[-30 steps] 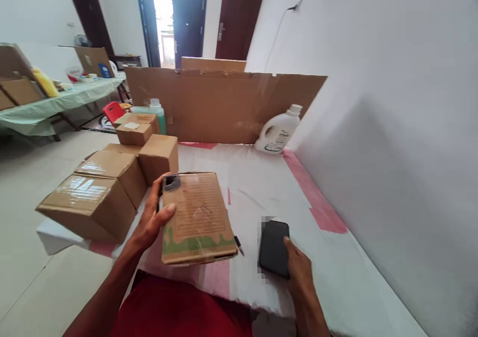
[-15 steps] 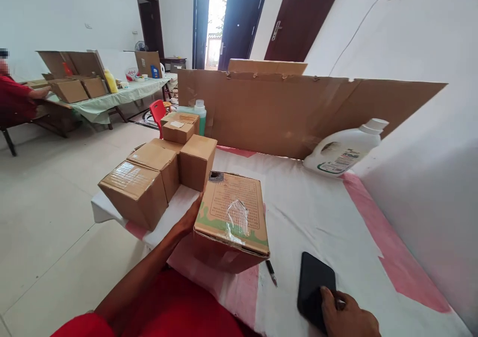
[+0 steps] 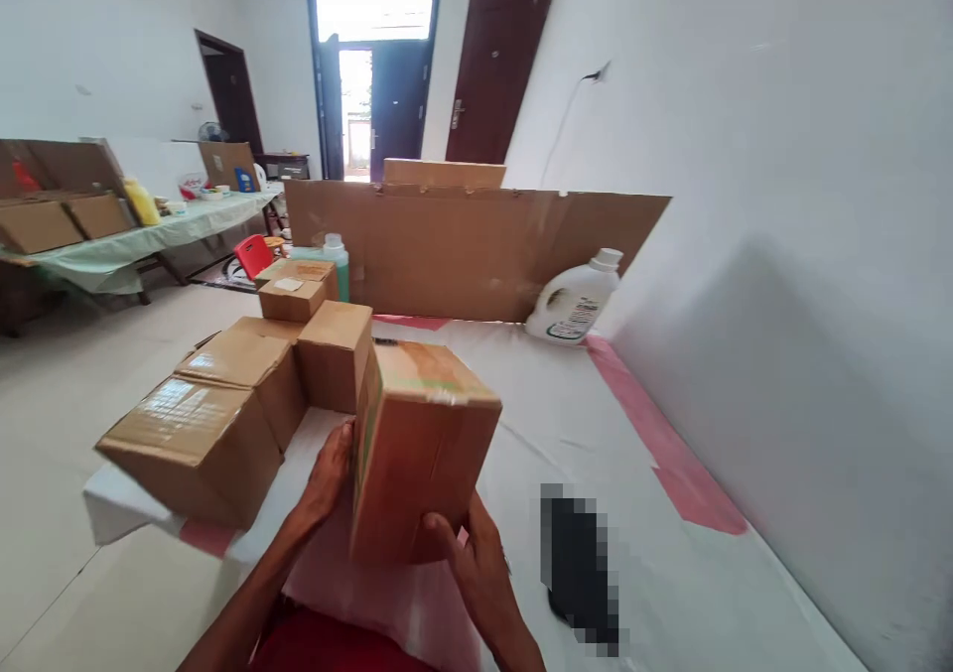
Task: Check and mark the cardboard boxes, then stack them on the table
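Nearest us, our right hand [image 3: 469,563] cups the low near corner of the cardboard box [image 3: 421,454], fingers curled under, thumb up on the plain brown face. Our left hand [image 3: 328,473] lies flat on its left side, fingers straight. Both hands grip the box btw them & hold nothing else.

The box is tipped up on edge over the near rim of the table [image 3: 596,424], green-printed face turned left. We can't tell if it rests on the cloth. Just right of it a dark flat item [image 3: 581,568], blurred out, lies untouched.

Left of the hands, a cluster of brown boxes [image 3: 253,359] sits closed, the front box [image 3: 194,444] w/ glossy tape. Those look done, we'd say. The one in hand isn't set w/ them yet.

Further back: green bottle [image 3: 337,255], white jug [image 3: 573,300], upright cardboard sheet [image 3: 462,245].
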A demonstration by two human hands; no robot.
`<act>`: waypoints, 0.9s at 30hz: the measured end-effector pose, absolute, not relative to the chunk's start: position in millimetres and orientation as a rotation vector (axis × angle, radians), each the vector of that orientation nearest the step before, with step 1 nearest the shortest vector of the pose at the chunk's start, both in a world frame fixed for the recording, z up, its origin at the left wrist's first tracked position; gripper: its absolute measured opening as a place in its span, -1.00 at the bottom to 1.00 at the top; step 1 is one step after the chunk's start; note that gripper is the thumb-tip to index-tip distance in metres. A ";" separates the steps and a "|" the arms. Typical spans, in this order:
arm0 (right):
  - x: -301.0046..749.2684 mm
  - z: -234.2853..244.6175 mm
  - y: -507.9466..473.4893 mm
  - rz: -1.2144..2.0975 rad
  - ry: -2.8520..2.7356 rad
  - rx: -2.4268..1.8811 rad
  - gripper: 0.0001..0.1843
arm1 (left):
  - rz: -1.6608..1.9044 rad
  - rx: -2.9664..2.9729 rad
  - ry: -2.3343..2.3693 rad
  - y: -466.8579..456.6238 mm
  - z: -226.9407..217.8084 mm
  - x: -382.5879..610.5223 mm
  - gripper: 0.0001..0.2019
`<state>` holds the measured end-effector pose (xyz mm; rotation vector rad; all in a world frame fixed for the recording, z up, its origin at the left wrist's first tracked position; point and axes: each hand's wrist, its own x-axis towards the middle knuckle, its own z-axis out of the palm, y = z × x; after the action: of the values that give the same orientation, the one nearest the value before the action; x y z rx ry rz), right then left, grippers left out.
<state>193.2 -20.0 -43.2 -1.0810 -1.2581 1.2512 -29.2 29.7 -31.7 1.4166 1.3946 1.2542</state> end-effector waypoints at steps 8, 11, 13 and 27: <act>277.9 -10.2 64.7 1.033 -0.818 -1.162 0.05 | 1.140 1.706 1.277 107.2 22.7 30.5 -0.34; 316.8 -9.3 84.9 1.109 -0.736 -1.112 -0.18 | 1.111 1.757 1.189 146.1 29.4 81.6 -0.37; 344.7 -8.9 95.1 1.135 -0.670 -1.126 -0.29 | 1.104 1.796 1.137 169.4 32.5 115.3 -0.40; 462.4 -9.9 206.7 0.920 -0.510 -1.283 -0.05 | 0.915 1.932 0.883 312.2 38.3 279.7 -0.36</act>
<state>462.4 206.7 -9.9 -1.2834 -0.5102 0.9204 279.7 312.2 38.3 1.9316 0.8835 0.9146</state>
